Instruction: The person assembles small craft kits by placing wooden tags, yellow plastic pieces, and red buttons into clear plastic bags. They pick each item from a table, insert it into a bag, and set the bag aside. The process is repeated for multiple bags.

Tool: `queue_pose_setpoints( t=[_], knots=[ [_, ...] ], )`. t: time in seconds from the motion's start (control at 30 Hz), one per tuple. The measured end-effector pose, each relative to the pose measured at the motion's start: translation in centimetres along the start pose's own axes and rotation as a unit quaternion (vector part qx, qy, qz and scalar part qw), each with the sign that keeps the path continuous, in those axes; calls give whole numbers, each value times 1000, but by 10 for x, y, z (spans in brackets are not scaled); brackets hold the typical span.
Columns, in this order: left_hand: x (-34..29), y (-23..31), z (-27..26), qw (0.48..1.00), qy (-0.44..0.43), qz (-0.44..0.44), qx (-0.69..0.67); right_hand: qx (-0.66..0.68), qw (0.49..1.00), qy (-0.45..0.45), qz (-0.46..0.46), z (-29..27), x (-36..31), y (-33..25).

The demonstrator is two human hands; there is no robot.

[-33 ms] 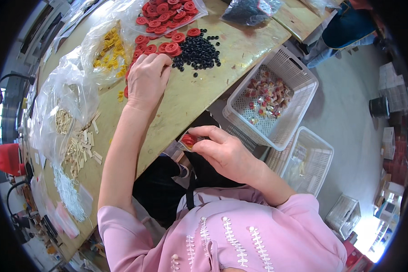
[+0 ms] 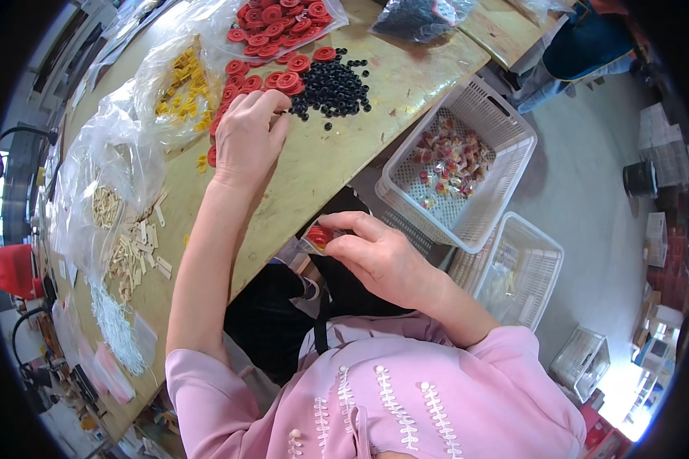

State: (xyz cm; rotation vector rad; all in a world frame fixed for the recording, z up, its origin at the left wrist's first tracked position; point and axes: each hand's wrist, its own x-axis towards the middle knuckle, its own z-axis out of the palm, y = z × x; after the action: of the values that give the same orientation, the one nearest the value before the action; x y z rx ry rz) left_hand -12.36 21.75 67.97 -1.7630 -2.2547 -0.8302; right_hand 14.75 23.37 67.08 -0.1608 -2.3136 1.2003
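Observation:
My left hand (image 2: 246, 138) is over the table at the near left edge of a pile of small black rings (image 2: 331, 92). Its fingers are bent and drawn together; a dark bit shows at the fingertips, too small to tell whether it is gripped. Red ridged discs (image 2: 287, 82) lie just beyond and beside this hand. Below the table edge, in front of my body, my right hand (image 2: 383, 256) pinches a small clear plastic bag (image 2: 308, 243) between thumb and fingers. Red round pieces (image 2: 319, 234) show inside it.
Yellow pieces (image 2: 184, 88) and pale flat sticks (image 2: 134, 256) lie by clear bags at left, with light-blue strings (image 2: 115, 321) nearer. To the right, a white plastic basket (image 2: 517, 164) holds filled small bags; another basket (image 2: 547, 283) stands close by.
My left hand's fingertips have shifted very slightly at the edge of the black rings. My right hand keeps its hold on the small bag.

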Motion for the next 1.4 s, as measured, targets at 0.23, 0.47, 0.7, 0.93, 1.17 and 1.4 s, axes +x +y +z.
queue_pose_setpoints(
  t=[0.23,0.47,0.7,0.93,1.17,1.4],
  knots=[
    [0,41,15,986,-69,-25,-147,-7,1000,4,23,-5,0,3],
    [-31,55,-36,947,-102,-118,-279,-17,1000,20,7,-9,1,0],
    [-109,70,-83,941,-72,-71,-323,-17,999,-22,-28,4,11,-14],
    [-161,63,-102,949,-41,-111,-291,-12,995,-45,-83,23,23,-34],
    [-198,67,-105,900,-32,-225,-372,-95,982,-67,-151,35,32,-40],
    [-212,72,-106,833,-1,-274,-481,-30,995,-50,-86,45,37,-63]
  ],
)
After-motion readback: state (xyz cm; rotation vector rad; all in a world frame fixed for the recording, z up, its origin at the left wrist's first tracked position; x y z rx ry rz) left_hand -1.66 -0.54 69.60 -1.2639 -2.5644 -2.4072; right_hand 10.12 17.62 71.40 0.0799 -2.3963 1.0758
